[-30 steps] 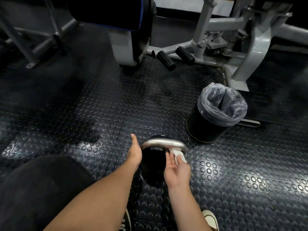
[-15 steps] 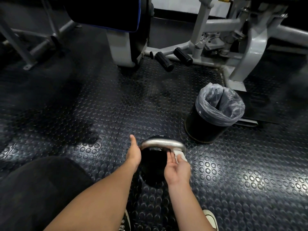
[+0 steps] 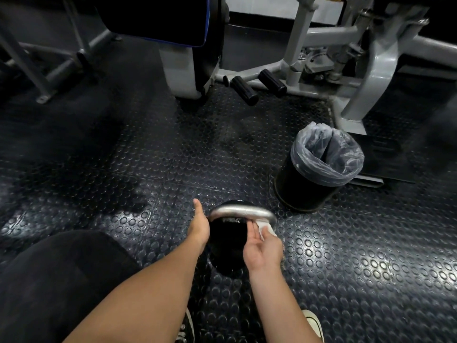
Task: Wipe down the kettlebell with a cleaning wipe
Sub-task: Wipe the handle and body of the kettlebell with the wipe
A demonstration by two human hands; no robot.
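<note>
My right hand (image 3: 262, 246) pinches the wipe (image 3: 266, 227) against the right end of the kettlebell (image 3: 228, 243) handle; my left hand (image 3: 199, 225) braces its side, fingers straight. On this studded floor (image 3: 371, 256), a hard rub might tip it over.

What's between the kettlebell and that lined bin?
Only bare studded floor, seen from the head camera, between the kettlebell and the bin.

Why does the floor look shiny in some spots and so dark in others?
Head view: overhead light glares off the studded floor at right; the left side sits in shadow; the kettlebell body is nearly black, and the wide lens bends the edges.
</note>
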